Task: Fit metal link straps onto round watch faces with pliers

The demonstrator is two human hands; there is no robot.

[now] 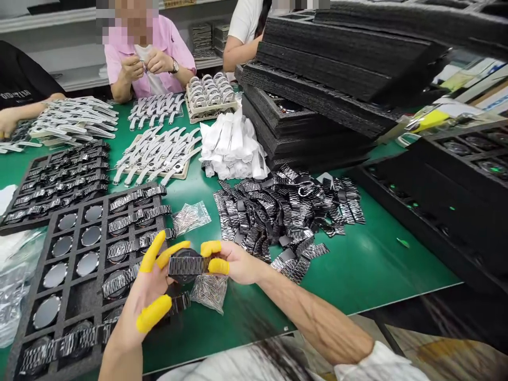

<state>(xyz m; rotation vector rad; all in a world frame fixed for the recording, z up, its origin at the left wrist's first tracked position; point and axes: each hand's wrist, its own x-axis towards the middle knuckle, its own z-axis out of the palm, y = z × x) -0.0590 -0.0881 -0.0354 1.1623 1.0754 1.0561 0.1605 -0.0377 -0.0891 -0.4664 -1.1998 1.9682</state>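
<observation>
Yellow covers sit on the fingertips of both hands. My left hand (148, 291) supports a black watch (186, 266) with a metal link band, its thumb and fingers spread around the left side. The band's right end is pinched between thumb and fingers of my right hand (228, 261). Part of the band hangs below the watch. To the left lies a black foam tray (75, 283) with round watch heads in its pockets, some with black bands. Small bags of metal pins (210, 291) lie beneath and behind the hands. A heap of black link bands (273, 206) is beyond my right hand.
Stacked black foam trays (317, 69) rise at the back right. White watches on a tray (159, 156), white wrapped pieces (232, 143) and another black watch tray (59, 182) occupy the far side. A person in pink (174, 42) works across the green table (381, 259).
</observation>
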